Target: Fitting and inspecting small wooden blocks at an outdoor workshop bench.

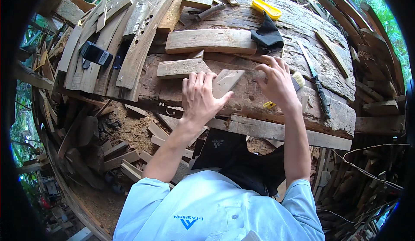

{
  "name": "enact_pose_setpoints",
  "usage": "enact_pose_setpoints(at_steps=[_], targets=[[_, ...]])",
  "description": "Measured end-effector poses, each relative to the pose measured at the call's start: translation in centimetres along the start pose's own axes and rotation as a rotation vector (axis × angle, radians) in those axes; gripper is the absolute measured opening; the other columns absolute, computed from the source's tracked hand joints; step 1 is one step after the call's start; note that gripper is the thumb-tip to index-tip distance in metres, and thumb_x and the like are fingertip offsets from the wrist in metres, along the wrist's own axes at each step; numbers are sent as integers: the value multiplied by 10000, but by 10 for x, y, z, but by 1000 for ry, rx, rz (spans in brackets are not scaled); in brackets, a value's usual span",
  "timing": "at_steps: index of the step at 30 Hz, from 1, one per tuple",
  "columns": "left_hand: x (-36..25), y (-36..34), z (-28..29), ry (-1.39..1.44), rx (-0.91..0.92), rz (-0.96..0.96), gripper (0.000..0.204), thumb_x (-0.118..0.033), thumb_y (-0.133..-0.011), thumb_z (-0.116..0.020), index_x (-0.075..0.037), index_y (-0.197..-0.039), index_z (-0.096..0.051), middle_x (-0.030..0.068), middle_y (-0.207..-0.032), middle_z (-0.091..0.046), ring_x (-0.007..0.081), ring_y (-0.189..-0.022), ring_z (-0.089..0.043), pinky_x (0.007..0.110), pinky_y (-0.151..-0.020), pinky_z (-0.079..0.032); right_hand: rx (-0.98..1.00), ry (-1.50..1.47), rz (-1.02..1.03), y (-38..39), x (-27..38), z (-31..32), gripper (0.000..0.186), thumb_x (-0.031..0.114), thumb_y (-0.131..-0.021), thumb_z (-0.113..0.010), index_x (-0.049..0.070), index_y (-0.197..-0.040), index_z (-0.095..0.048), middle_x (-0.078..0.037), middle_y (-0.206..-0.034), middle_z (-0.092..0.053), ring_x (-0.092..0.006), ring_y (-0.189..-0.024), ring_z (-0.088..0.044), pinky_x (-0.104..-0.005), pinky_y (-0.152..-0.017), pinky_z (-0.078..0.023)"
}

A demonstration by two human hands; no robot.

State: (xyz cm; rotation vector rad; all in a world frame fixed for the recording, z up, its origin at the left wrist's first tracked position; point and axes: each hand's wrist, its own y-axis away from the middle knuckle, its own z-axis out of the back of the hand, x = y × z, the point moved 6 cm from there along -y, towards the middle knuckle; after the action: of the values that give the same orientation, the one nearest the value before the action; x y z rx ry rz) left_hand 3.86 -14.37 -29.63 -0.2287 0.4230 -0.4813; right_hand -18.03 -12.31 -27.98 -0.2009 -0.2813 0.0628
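Observation:
My left hand (pixel 199 95) grips a small angle-cut wood block (pixel 228 82), thumb on its near side and fingers bent over its left end. Just behind the fingers lies a longer wood piece (pixel 177 69) with a slanted end. To the right of the block, my right hand (pixel 277 80) hovers with bent fingers apart and nothing visible in them. Partly behind its wrist, a brush (pixel 298 80) with pale bristles rests on the bench. A small yellow tool (pixel 269 105) lies just left of that wrist, its far part hidden.
On the worn plank bench (pixel 255 105) a thick curved board (pixel 212 40) lies behind my hands. Also there are a black cloth (pixel 268 34), a yellow plastic piece (pixel 266 9), a long knife (pixel 319 85), a dark boxy device (pixel 96 54) and stacked slats (pixel 145 38). Wood scraps surround the bench.

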Motion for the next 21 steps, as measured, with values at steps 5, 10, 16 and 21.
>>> enact_pose_setpoints(at_steps=[5,10,16,21], targets=[[32,-2,3,227,-95,167,464,-474,-949,-645,-52,-1142,-653,159,-1116,-632,279,-1054,-574,453,-913,-479,197,-199,-340,10,51,-3,555,541,-1002,-622,19,-1170,-705,-171,-859,-745,-279,-822,-738,-422,-826,-579],[76,-21,26,-51,-101,-129,649,-443,-886,-746,-61,-1385,-582,153,-1360,-608,337,-1324,-516,489,-1224,-287,137,-35,-195,3,97,-21,942,782,-898,-574,-8,-1411,-546,-257,-1090,-699,-310,-920,-725,-416,-704,-576],[103,-22,15,31,-26,-124,790,-585,-819,-801,-70,-1382,-596,133,-1302,-632,313,-1265,-543,482,-1170,-355,114,51,-130,0,114,-34,1046,750,-765,-724,27,-1482,-485,-253,-1259,-589,-387,-1179,-577,-464,-965,-510],[100,-24,28,43,84,-79,738,-576,-785,-831,-84,-1305,-650,103,-1221,-655,293,-1223,-562,452,-1099,-449,199,-78,44,-1,102,-36,859,362,-780,-747,48,-1519,-443,-247,-1366,-564,-396,-1278,-519,-474,-1111,-420]])
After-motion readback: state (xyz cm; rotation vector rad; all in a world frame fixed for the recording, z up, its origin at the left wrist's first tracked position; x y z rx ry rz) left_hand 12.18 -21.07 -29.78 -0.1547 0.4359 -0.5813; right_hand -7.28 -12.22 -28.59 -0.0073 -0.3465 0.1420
